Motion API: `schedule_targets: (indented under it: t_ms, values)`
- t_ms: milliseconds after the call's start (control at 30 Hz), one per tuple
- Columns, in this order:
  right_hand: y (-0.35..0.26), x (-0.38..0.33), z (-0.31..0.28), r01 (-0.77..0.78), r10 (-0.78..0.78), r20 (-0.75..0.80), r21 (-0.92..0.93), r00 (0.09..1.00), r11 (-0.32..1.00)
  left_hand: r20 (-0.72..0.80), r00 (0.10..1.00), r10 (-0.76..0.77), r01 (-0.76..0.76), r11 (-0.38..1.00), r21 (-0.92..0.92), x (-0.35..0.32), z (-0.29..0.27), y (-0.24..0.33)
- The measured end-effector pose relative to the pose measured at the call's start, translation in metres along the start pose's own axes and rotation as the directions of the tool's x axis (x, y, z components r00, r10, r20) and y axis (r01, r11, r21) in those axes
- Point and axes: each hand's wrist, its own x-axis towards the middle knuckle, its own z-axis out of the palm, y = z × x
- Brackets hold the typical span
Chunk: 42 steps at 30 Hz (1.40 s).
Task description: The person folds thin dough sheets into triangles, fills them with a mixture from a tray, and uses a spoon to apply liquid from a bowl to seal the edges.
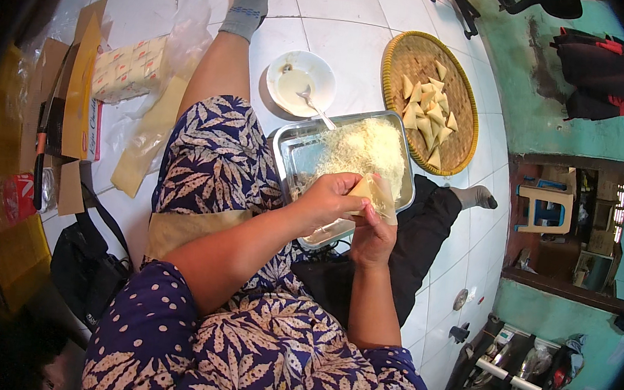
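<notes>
While I hold a partly folded pastry wrapper (383, 200) above the near right part of the metal tray (299, 159), my left hand (328, 200) pinches its left edge between thumb and index finger. My right hand (374, 238) grips it from the near side, thumb pressed against the sheet; the other fingers are mostly hidden behind it, so I cannot tell how they lie. Beneath, grated cheese (371, 147) is heaped toward the tray's far right. Just beyond the far left corner stands a white bowl (326, 75) of pale paste, a spoon (321, 111) slanting out of it toward the tray. To the far right, a round woven bamboo tray (465, 82) carries a pile of folded triangular pastries (428, 112). Another wrapper sheet (195, 230) lies across my left thigh. Farther left, an open cardboard box (77, 125) stands on the floor, with a black bag (86, 269) nearer me.
</notes>
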Motion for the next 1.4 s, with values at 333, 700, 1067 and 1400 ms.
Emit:
schedule_targets:
  t_ms: [333,700,1067,1400]
  values:
    - [0.001,0.001,-0.004,0.204,-0.177,0.123,-0.258,0.976,0.944,-0.092,0.981,-0.169,0.143,0.961,-0.236,-0.006,0.004,0.017]
    - [-0.011,0.012,-0.013,0.617,-0.285,0.548,-0.722,0.787,0.313,-0.189,0.888,-0.419,0.375,0.898,-0.231,0.0,-0.009,0.009]
    - [-0.006,0.012,-0.014,0.641,-0.336,0.565,-0.746,0.753,0.181,0.001,0.916,-0.402,0.387,0.881,-0.273,0.0,-0.011,0.027]
    - [-0.002,0.006,-0.025,-0.119,0.123,0.009,-0.193,0.992,0.974,-0.035,0.91,-0.414,0.406,0.904,-0.13,0.0,-0.006,0.022]
